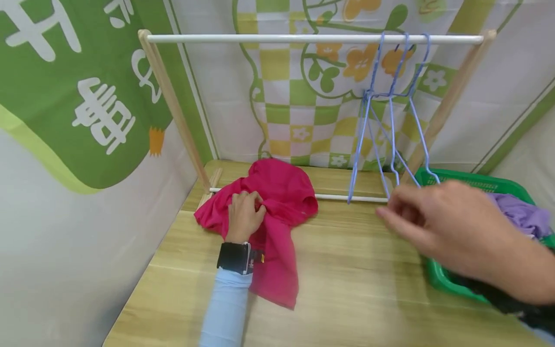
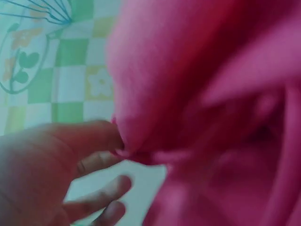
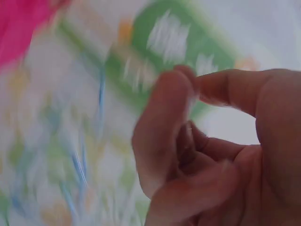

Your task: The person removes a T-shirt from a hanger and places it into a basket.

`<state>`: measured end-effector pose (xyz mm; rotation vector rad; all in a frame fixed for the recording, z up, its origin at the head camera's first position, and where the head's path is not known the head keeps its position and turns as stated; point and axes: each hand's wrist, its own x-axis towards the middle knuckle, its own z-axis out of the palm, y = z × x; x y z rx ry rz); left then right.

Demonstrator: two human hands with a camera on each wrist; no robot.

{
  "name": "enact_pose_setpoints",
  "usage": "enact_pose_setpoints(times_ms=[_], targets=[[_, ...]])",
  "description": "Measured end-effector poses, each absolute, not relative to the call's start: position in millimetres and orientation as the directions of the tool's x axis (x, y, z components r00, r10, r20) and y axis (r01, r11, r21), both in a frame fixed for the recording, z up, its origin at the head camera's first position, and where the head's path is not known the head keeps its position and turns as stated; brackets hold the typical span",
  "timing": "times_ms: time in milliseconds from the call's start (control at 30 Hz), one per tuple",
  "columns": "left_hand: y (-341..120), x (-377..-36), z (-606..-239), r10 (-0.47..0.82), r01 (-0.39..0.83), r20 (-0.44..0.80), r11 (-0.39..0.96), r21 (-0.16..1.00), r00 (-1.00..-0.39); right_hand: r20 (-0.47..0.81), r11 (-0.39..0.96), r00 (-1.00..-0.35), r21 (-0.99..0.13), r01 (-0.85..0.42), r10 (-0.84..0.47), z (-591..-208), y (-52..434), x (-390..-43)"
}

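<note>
Garment: the pink shirt (image 1: 269, 212) lies crumpled on the desk (image 1: 347, 289) at about 10 o'clock from the desk's middle, its upper edge against the rack's lower rail (image 1: 347, 197).
Left grip: the left hand (image 1: 244, 215) rests on the shirt with fingers curled into the cloth; the left wrist view shows thumb and fingers (image 2: 94, 141) pinching a fold of it.
Right grip: the right hand (image 1: 451, 226) is in the air at 3 o'clock, just below the 3 blue wire hangers (image 1: 392, 115) on the top rail (image 1: 312, 38). Its fingers are curled; blur prevents me telling whether they hold a hanger.
Other items: a green basket (image 1: 472, 185) at 4 o'clock holds purple cloth (image 1: 520, 214).
Step, as judged: taking 1 hanger while the shirt is held.
Method advised: close on the nearest hanger's lower wire only, lift its hook clear of the rail, and avoid tangling the other 2.
Caution: keep the left pinch near the neck opening so it is easy to find.
</note>
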<state>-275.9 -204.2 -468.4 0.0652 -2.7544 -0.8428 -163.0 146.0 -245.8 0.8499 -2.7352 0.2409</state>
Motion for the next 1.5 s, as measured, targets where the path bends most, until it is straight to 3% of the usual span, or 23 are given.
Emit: enact_pose_setpoints(times_ms=[67, 167, 267, 400, 533, 700, 833, 1067, 1300, 1367, 1500], targets=[[-209.4, -277.5, -471.7, -0.113, 0.034, 0.236, 0.841, 0.541, -0.965, 0.259, 0.761, -0.759, -0.113, -0.638, -0.598, -274.0, 132.5, -148.0], [-218.8, -281.6, -477.7, -0.141, -0.029, 0.159, 0.832, 0.555, -0.977, 0.128, 0.735, -0.758, -0.188, -0.651, -0.639, -313.6, 105.4, -150.2], [-228.2, -289.3, -486.3, -0.172, -0.108, 0.063, 0.824, 0.557, -0.983, 0.021, 0.739, -0.766, -0.249, -0.626, -0.642, -354.2, 77.2, -184.8], [-230.1, -302.4, -497.3, -0.161, -0.155, -0.037, 0.832, 0.533, -0.986, -0.021, 0.765, -0.797, -0.298, -0.571, -0.604, -414.6, 43.6, -254.4], [-220.5, -308.0, -503.2, -0.076, -0.1, -0.069, 0.858, 0.503, -0.995, -0.071, 0.828, -0.854, -0.296, -0.475, -0.515, -468.3, 20.3, -306.8], [-200.1, -306.6, -503.4, 0.16, 0.049, -0.181, 0.864, 0.501, -0.97, -0.197, 0.869, -0.855, -0.239, -0.433, -0.48, -504.3, 5.8, -324.9], [-191.6, -302.5, -496.6, 0.332, 0.162, -0.257, 0.841, 0.516, -0.908, -0.205, 0.809, -0.798, -0.317, -0.494, -0.567, -511.4, -0.7, -319.4], [-177.4, -285.9, -475.2, 0.49, 0.288, -0.258, 0.781, 0.555, -0.833, 0.006, 0.687, -0.739, -0.364, -0.63, -0.674, -506.6, 16.2, -295.8], [-129.9, -254.1, -423.6, 0.678, 0.605, 0.01, 0.649, 0.462, -0.735, 0.281, 0.682, -0.778, -0.374, -0.628, -0.563, -459.9, 76.3, -240.4], [-112.9, -240.4, -408.8, 0.733, 0.694, 0.102, 0.576, 0.433, -0.672, 0.323, 0.691, -0.802, -0.408, -0.596, -0.502, -439.5, 97.1, -215.2], [-74.8, -213.6, -390.1, 0.836, 0.845, 0.269, 0.353, 0.402, -0.477, 0.405, 0.767, -0.851, -0.408, -0.496, -0.335, -401.7, 136.6, -153.1]])
